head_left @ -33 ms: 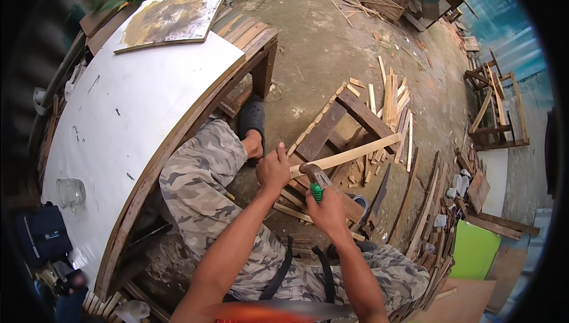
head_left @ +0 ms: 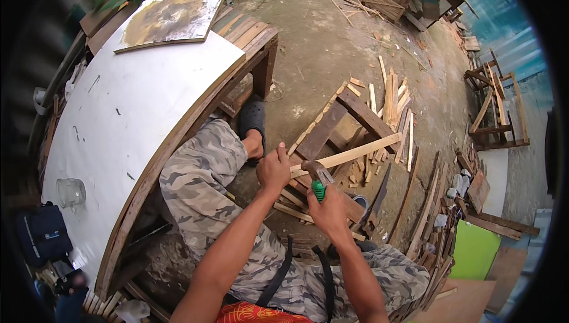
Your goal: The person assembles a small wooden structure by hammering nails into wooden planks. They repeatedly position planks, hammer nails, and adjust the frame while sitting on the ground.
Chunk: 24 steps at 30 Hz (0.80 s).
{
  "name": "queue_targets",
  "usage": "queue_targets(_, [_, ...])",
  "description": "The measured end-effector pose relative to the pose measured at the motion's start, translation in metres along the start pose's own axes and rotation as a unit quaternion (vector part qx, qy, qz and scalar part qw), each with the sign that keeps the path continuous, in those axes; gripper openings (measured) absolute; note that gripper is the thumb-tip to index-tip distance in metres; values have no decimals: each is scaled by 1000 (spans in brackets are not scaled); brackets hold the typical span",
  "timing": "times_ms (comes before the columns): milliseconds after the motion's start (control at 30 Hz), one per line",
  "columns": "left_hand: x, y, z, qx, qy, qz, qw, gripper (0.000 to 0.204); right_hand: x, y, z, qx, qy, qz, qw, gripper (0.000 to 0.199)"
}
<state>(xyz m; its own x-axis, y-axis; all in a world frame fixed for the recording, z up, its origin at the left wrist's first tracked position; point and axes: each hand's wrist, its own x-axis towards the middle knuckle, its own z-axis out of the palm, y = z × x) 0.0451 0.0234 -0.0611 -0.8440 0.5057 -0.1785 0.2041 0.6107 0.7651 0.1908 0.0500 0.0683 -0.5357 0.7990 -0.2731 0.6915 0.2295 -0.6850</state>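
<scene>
My left hand (head_left: 274, 169) grips the near end of a long pale wooden slat (head_left: 355, 152) that runs up to the right across a dark wooden frame (head_left: 335, 122) on the ground. My right hand (head_left: 329, 210) holds a hammer with a green handle (head_left: 319, 189). Its metal head sits against the slat just right of my left hand. I sit with camouflage-trousered legs (head_left: 201, 186) around the work, one foot in a black clog (head_left: 253, 117) beside the frame.
A white-topped wooden table (head_left: 118, 115) stands close on my left, with a glass jar (head_left: 71, 192) and a stained board (head_left: 172, 18) on it. Loose slats (head_left: 394, 104) lie beyond the frame. Stacked timber, a green panel (head_left: 474, 252) and a dark bag (head_left: 41, 234) line the edges.
</scene>
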Motion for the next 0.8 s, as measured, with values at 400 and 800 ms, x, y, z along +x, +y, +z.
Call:
queue_targets(400, [6, 0, 3, -18, 28, 35, 999, 52, 8, 2, -6, -1, 51, -50, 997, 21])
queue_targets(800, [7, -1, 3, -24, 19, 32, 999, 48, 10, 1, -4, 38, 48, -32, 998, 20])
